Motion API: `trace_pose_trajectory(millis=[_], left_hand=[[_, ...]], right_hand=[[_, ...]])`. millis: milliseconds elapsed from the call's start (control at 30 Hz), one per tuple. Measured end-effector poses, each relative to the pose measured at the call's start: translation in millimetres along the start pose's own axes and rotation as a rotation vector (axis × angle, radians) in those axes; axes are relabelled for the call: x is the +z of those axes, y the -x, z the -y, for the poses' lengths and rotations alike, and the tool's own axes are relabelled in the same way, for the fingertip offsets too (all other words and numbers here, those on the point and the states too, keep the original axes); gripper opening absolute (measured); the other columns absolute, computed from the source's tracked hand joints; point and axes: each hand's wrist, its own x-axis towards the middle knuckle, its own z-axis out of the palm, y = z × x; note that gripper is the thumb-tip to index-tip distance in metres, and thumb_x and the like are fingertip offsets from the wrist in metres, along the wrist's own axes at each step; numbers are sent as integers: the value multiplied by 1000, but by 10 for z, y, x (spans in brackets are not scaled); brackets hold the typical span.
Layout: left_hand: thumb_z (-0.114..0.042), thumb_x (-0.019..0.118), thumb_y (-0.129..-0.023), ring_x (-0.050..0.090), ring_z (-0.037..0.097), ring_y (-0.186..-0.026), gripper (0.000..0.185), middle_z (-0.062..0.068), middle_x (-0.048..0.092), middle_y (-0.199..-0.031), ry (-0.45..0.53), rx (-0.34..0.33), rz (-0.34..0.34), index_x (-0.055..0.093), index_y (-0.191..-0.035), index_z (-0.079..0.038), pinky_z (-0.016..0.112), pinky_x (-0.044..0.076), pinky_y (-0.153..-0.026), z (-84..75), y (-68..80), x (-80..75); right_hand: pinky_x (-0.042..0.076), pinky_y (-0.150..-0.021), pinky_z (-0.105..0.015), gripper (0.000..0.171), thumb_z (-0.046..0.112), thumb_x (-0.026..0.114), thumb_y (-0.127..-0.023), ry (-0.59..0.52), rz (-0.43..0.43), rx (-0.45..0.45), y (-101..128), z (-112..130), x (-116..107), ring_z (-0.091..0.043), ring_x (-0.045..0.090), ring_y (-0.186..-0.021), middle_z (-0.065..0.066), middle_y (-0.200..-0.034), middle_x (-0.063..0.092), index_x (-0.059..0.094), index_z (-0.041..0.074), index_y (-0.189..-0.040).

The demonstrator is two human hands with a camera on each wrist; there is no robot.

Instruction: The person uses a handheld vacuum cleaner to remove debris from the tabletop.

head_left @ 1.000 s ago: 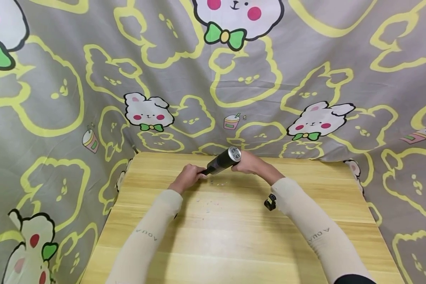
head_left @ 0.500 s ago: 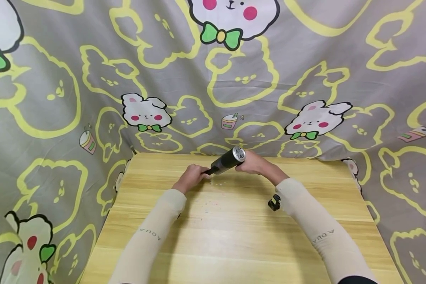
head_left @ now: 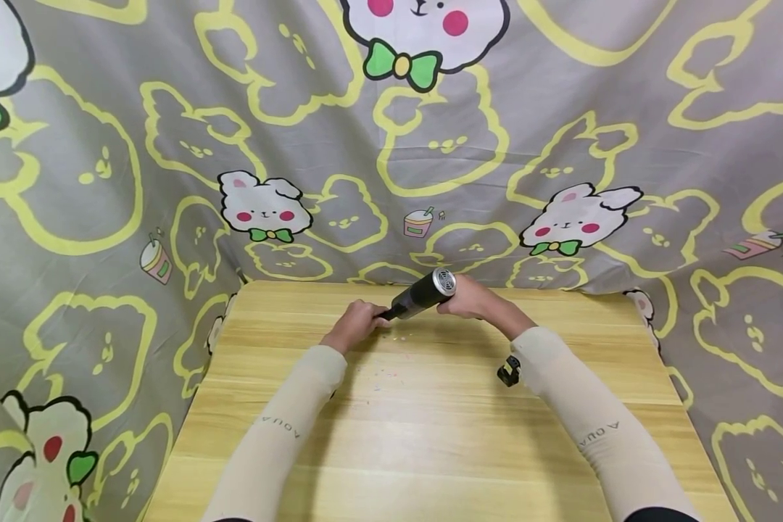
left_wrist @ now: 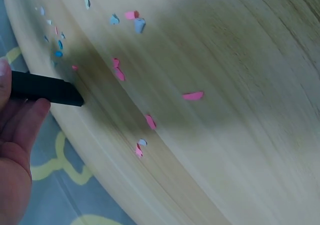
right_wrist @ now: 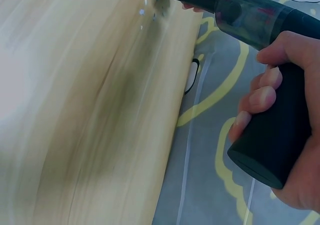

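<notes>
A black handheld vacuum cleaner with a silver vented end is held tilted over the far part of the table. My right hand grips its handle, fingers wrapped around it in the right wrist view. The slim nozzle is held between the thumb and fingers of my left hand. Its tip is close over the wood near the table's edge. Pink and blue specks show through the clear dust cup. Small pink and blue paper-like scraps lie scattered on the tabletop around the nozzle.
The wooden table ends at a far edge right by the hands. Behind it and at both sides hangs a grey curtain with yellow outlines and white cartoon animals. A black device is at the right wrist.
Both hands and the vacuum cleaner have shifted a little to the right along the far edge. The head view has turned slightly, and both grips look the same.
</notes>
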Motion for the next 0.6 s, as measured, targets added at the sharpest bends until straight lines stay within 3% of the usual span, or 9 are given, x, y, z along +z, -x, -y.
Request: trace_pose_trajectory(millis=[167, 367, 600], left_hand=[[-21, 75, -94, 78, 25, -98, 32, 14, 80, -112, -1, -4, 6, 77, -122, -7, 33, 62, -80, -47, -48, 26], [-21, 75, -94, 78, 27, -99, 30, 15, 80, -111, 15, 10, 15, 78, -120, -6, 36, 63, -82, -102, -93, 45], [-23, 74, -94, 76, 20, -88, 32, 13, 80, -109, 16, 6, 35, 77, -122, -7, 30, 59, -75, -153, -137, 75]], right_hand=[[50, -60, -30, 48, 14, 75, -74, -11, -5, -2, 42, -37, -36, -19, 62, -67, -19, -105, 74, 69, -2, -119], [49, -58, -31, 56, 11, 74, -77, -68, 13, 10, 97, -90, -63, -18, 60, -64, -22, -112, 72, 63, -3, -130], [49, -56, -30, 57, 10, 73, -77, -81, 12, 31, 170, -129, -89, -17, 58, -61, -23, -110, 72, 62, -5, -131]])
